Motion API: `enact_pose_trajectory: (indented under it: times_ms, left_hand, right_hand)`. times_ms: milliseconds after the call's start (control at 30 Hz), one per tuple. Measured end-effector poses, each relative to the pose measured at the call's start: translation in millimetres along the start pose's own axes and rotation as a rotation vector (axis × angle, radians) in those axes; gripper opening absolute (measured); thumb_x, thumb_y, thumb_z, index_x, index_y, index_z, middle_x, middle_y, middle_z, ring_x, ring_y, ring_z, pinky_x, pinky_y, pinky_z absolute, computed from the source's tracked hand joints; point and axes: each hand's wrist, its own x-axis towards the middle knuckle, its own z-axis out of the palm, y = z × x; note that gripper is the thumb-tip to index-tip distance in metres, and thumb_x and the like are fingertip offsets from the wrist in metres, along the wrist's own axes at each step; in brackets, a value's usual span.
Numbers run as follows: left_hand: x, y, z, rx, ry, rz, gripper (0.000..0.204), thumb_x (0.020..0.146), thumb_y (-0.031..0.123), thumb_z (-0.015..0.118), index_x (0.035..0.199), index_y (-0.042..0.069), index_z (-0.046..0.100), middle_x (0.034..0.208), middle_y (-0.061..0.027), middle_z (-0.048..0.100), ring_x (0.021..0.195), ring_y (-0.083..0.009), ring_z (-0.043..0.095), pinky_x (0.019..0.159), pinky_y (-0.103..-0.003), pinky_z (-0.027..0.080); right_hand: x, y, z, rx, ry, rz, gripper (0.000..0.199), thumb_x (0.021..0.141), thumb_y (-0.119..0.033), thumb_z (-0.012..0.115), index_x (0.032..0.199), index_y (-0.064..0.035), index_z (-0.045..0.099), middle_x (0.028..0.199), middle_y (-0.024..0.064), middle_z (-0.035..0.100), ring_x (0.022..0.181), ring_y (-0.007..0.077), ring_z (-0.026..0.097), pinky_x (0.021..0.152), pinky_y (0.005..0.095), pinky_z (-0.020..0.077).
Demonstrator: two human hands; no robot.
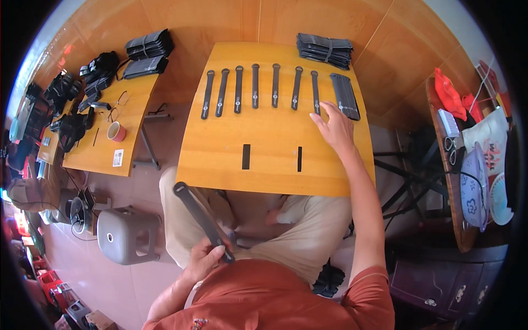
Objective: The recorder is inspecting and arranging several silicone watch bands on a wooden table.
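Note:
My left hand (206,260) is closed around the lower end of a long dark grey strip (198,215), held tilted above my lap. This strip has a rounded far end and small white print near my thumb. Over the table's right side, my right hand (336,129) is open, thumb and fingers apart around the near end of the rightmost single strip (315,88). Several matching strips lie spaced in a row to its left, including one at the far left (208,94) and one mid-row (255,86). A flat pile of strips (345,96) lies just right of that hand.
Tied dark bundles (324,50) sit at the back right of the yellow table (231,135). Two black marks (246,157) show near its front. The left table holds a red cup (116,132), glasses and black gear. A grey stool (127,235) stands left; a cluttered wooden shelf (448,181) right.

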Motion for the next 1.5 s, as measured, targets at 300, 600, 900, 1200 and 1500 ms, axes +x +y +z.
enact_pose_trajectory:
  times_ms: [300,600,900,1200,1500]
  left_hand:
    - [51.6,29.4,25.1,-0.073,0.207,0.133,0.024,0.098,0.011,0.063,0.117,-0.003,0.058,0.104,-0.009,0.07,0.076,-0.0102,0.065,0.069,-0.024,0.055]
    - [53.1,18.0,18.3,-0.249,0.141,0.275,0.03,0.094,0.002,0.071,0.12,0.0,0.057,0.106,-0.0085,0.069,0.086,-0.0133,0.069,0.075,-0.026,0.059]
    - [38.5,9.5,12.4,-0.194,0.138,0.226,0.033,0.094,0.001,0.071,0.122,-0.002,0.056,0.105,-0.0083,0.069,0.088,-0.0136,0.069,0.078,-0.026,0.06]
    - [38.8,6.1,6.9,-0.382,0.166,0.19,0.03,0.093,-0.001,0.069,0.122,-0.003,0.061,0.1,-0.0106,0.071,0.083,-0.0145,0.07,0.075,-0.027,0.059]
    - [41.5,1.1,9.4,-0.369,0.133,0.267,0.032,0.095,0.001,0.068,0.125,-0.002,0.058,0.108,-0.0109,0.07,0.089,-0.016,0.07,0.079,-0.028,0.06]
  right_hand:
    - [-133.6,-166.5,-52.7,0.782,-0.494,-0.013,0.031,0.098,-0.018,0.065,0.123,-0.0006,0.063,0.099,0.0182,0.07,0.081,0.0301,0.07,0.072,0.0354,0.0538]
    - [-175.8,-203.6,-41.1,1.001,-0.536,0.0,0.034,0.1,-0.012,0.064,0.133,-0.0054,0.062,0.102,0.0187,0.072,0.087,0.0338,0.072,0.076,0.0373,0.0562]
    - [-183.8,-210.7,-25.6,0.94,-0.452,-0.133,0.032,0.097,-0.009,0.066,0.128,-0.0008,0.064,0.098,0.0194,0.072,0.083,0.0316,0.073,0.072,0.0353,0.0571]
    - [-188.2,-217.4,-10.2,1.376,-0.547,0.207,0.022,0.095,-0.006,0.069,0.116,0.0029,0.066,0.098,0.0102,0.074,0.084,0.0113,0.07,0.07,0.0265,0.0554]
    - [-196.6,-213.3,-4.5,1.128,-0.347,-0.025,0.022,0.095,-0.011,0.071,0.115,0.0,0.069,0.088,0.0125,0.069,0.07,0.0186,0.065,0.064,0.0305,0.0519]
